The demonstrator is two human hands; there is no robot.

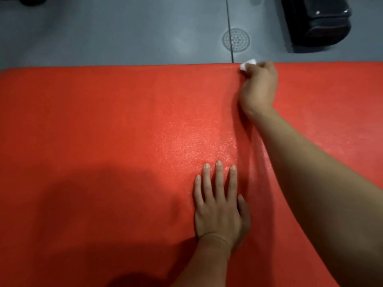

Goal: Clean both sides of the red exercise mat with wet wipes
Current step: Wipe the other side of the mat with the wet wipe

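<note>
Red textured foam exercise mat [124, 125] spread flat over grey floor [103, 34], far edge running straight below a round perforated floor drain [236, 39] and a black glossy object [317, 21] near the floor's far right. At that far edge, right hand [258, 88] curled around a small crumpled white wet wipe [247, 64], wipe pressed where mat meets floor, forearm stretched across the mat's right part. Near the mat's near edge, left hand [219, 206] laid flat, palm down, fingers straight and slightly spread, holding nothing.
</note>
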